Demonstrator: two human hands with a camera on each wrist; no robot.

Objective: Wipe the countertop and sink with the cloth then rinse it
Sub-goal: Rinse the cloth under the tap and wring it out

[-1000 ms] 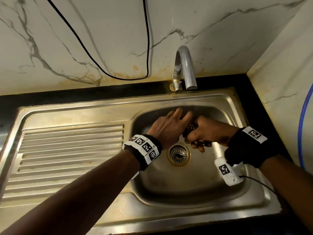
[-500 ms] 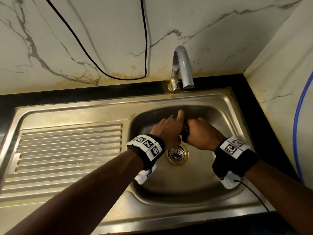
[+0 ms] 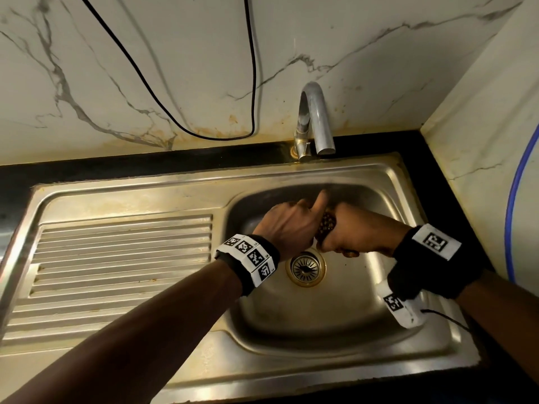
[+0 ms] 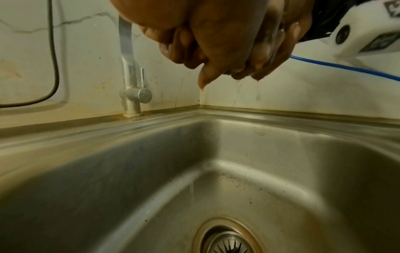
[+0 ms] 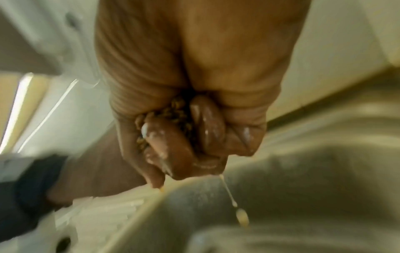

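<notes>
Over the steel sink basin (image 3: 291, 322) both hands squeeze a dark patterned cloth (image 3: 326, 225), which shows only in the gap between them. My left hand (image 3: 288, 225) grips its left end with curled fingers (image 4: 184, 49), one finger sticking out. My right hand (image 3: 353, 234) is clenched in a fist round the other end, and bits of cloth (image 5: 179, 111) show between its wet fingers (image 5: 207, 123). Cloudy water drops (image 5: 241, 217) fall from the fist toward the basin. The hands hover just behind the drain (image 3: 305, 267), below the faucet spout (image 3: 316, 118).
A ribbed drainboard (image 3: 122, 252) fills the sink's left half. A black counter strip (image 3: 116, 167) runs behind the sink under the marble wall. A black cable (image 3: 253, 83) hangs on that wall, and a blue hose (image 3: 516, 193) curves down the right side wall. The faucet lever (image 4: 141, 78) stands upright.
Both hands have stayed over the drain, twisting the cloth. The right wrist rolled over and back, and the cloth, hidden half a second ago, shows between the hands again.
</notes>
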